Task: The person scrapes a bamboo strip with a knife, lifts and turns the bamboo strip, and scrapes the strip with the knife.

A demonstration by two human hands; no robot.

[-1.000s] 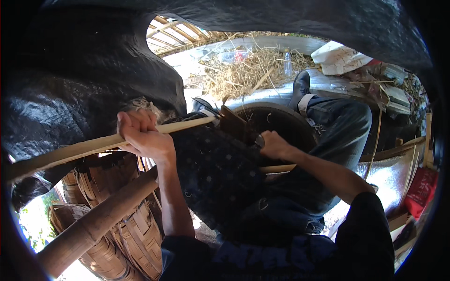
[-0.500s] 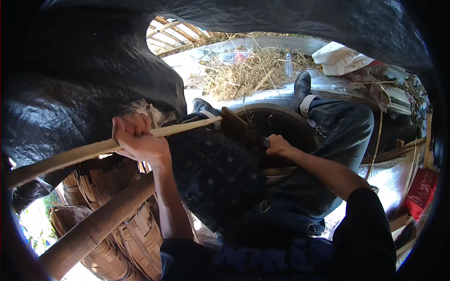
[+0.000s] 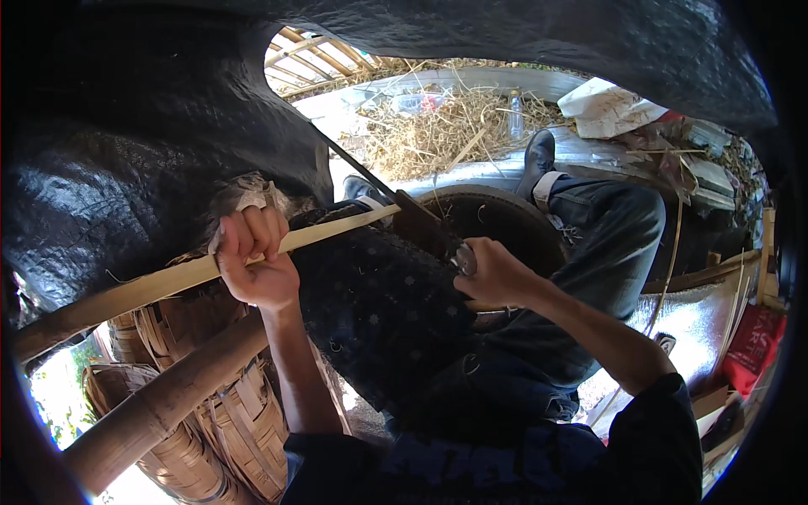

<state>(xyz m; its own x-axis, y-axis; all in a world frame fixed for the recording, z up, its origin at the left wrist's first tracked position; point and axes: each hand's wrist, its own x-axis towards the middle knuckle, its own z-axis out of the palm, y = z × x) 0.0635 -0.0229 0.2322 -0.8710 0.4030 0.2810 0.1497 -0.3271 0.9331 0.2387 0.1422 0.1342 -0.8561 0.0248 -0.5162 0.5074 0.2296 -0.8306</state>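
My left hand [image 3: 259,263] is closed around a long pale bamboo strip [image 3: 337,227], palm up, with the strip's darker end running off to the lower left. In my right hand [image 3: 498,273] is the handle of a broad, brown-looking knife [image 3: 421,220]. Its blade meets the strip's far end above my lap. A thin dark strip [image 3: 353,160] slants from there to the upper left; I cannot tell if it is split off the bamboo. Dark patterned cloth [image 3: 379,311] covers my left thigh beneath the work.
Between my legs sits a dark round rim [image 3: 471,192], like a tyre. Woven bamboo baskets [image 3: 240,429] and a thick bamboo pole [image 3: 160,404] are at left. Black plastic sheeting [image 3: 151,151] hangs around. Beyond my feet lie straw [image 3: 429,135] and a clear bottle [image 3: 516,118].
My right hand has drawn slightly left and toward me with the knife. The left hand has shifted a little toward me along with the strip. The thin dark strip now shows.
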